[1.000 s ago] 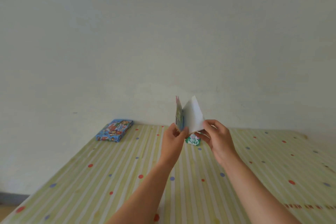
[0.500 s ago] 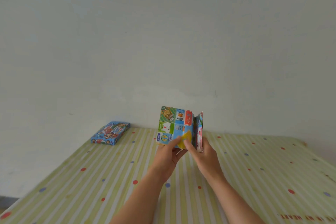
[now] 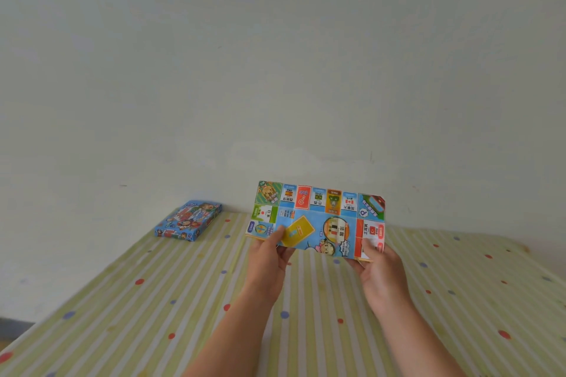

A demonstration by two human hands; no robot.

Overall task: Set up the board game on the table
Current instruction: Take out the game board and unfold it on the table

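I hold a colourful folded game board (image 3: 318, 217) up in the air above the table (image 3: 183, 300), its printed face toward me. It is spread into a wide strip with coloured squares along the top and sides. My left hand (image 3: 269, 257) pinches its lower left edge, thumb on the printed face. My right hand (image 3: 378, 266) pinches the lower right corner the same way. A blue game box (image 3: 188, 220) lies flat at the table's far left, by the wall.
The table wears a cloth of yellow-green stripes with red and blue dots and runs back to a plain pale wall (image 3: 275, 70). Its left edge slants toward the lower left corner of the view, with floor (image 3: 12, 327) beyond.
The board has been unfolded from a narrow upright packet into a wide strip. My hands have moved apart to its two ends. The small green thing seen on the table earlier is out of sight.
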